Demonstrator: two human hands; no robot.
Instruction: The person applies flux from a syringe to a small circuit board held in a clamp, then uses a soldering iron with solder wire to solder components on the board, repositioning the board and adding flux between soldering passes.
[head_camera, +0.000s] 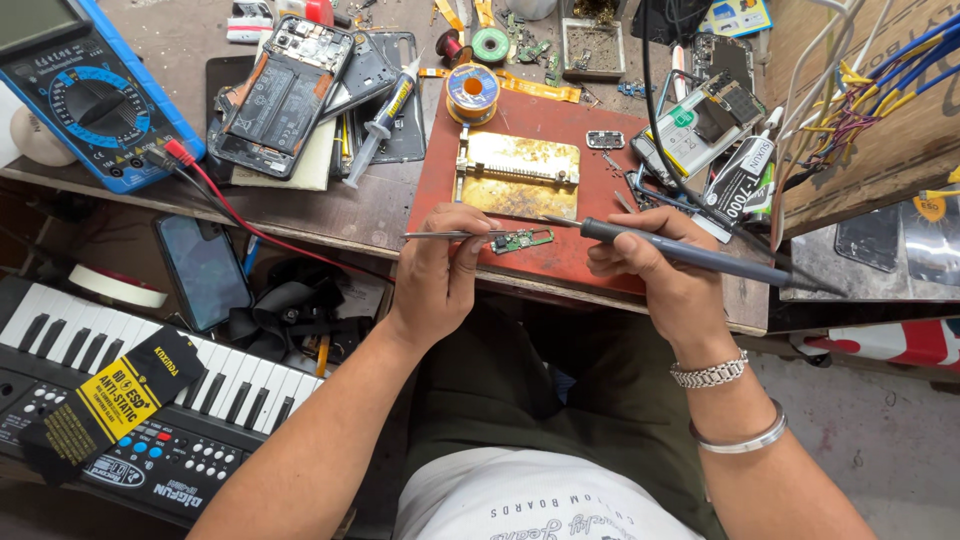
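Note:
My left hand (440, 265) grips metal tweezers (455, 235) whose tips reach right to a small green circuit board (523, 240) lying on a red mat (560, 130). My right hand (655, 260) holds a dark soldering iron (690, 252), its thin tip pointing left just above the board. A cable runs off the iron's rear end to the right. A brass-coloured board holder (520, 175) sits on the mat just beyond the small board.
A blue multimeter (90, 95) with red and black leads lies at far left. An opened phone (280, 95), a syringe (385, 115), a solder spool (472, 92), glue tubes (740, 180) and coloured wires (880, 90) crowd the bench. A keyboard (150, 390) sits lower left.

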